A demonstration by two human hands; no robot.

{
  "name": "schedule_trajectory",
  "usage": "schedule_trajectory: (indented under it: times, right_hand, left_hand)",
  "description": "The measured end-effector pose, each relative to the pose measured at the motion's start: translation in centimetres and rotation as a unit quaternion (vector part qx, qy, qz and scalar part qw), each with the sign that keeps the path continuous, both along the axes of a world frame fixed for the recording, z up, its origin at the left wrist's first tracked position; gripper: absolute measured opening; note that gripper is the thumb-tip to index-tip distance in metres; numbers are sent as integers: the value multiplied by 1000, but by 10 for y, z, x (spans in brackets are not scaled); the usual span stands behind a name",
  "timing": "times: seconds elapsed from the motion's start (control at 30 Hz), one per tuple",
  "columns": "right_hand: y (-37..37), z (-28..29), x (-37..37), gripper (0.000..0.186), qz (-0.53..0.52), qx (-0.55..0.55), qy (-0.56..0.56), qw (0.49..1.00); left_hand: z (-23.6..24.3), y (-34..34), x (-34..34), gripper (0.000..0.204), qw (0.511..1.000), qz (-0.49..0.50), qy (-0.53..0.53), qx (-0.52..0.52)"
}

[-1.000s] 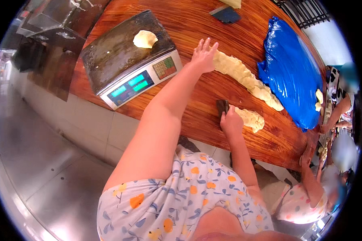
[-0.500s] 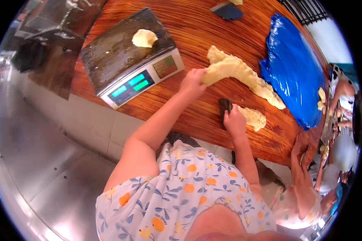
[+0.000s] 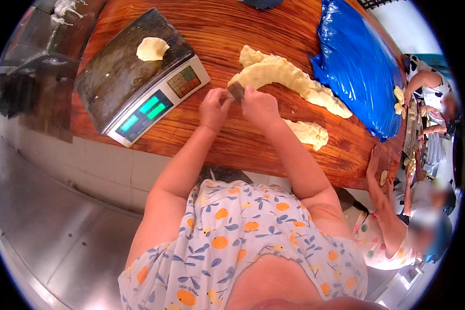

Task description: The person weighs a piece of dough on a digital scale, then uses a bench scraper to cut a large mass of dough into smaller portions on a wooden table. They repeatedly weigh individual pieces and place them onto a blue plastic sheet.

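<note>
A long strip of pale dough (image 3: 289, 76) lies bent across the wooden table. My right hand (image 3: 260, 107) grips a dark dough scraper (image 3: 236, 91), whose blade is at the dough's left end. Beside it is my left hand (image 3: 215, 108), its fingers pinched together close to the scraper; what is between them is too small to make out. Partly behind my right forearm lies a flatter piece of dough (image 3: 309, 134). One small lump of dough (image 3: 153, 49) rests on the dark plate of a digital scale (image 3: 152, 111) with lit green displays, left of my hands.
Blue plastic sheeting (image 3: 356, 67) covers something on the table's right side. A dark flat piece (image 3: 262, 3) lies at the far edge. At the right, a co-worker's hands (image 3: 376, 168) are at the table's edge, and other people work beyond. Metal surfaces (image 3: 82, 227) stand at the left.
My right hand has brought the scraper up and left to the dough strip's end. My left hand has let go of the strip and drawn slightly back. The whole view has shifted.
</note>
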State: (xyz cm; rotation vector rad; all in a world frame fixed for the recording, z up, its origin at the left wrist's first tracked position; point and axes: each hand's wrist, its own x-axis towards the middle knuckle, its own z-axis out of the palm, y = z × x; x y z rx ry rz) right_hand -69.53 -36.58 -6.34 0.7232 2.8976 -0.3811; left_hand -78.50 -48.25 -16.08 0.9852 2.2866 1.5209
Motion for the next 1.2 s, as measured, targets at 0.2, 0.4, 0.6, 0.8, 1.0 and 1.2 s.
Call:
schedule_trajectory:
  times: [0.2, 0.4, 0.6, 0.8, 1.0, 1.2]
  right_hand:
    - [-5, -14, -31, 20, 13, -2, -3, 1000]
    - [-17, -11, -6, 20, 22, 10, -39, 999]
    - [-24, -10, 1, 21, 24, 34, -36, 998]
    - [-27, -11, 22, 17, 4, 19, -10, 1000]
    - [-35, -23, 47, 27, 0, 28, -2, 1000]
    - [-38, -17, 47, 30, -15, 20, -9, 1000]
  left_hand:
    - [5, 5, -8, 22, 993, 16, 87, -82]
    - [85, -25, -76, 17, 981, 177, 67, 45]
    - [123, -48, -168, 15, 928, 194, 307, -80]
    - [136, -51, -116, 21, 891, 140, 430, -38]
    - [-1, -74, -1, 34, 969, -96, 217, -68]
    - [20, -77, -3, 31, 973, -115, 186, -69]
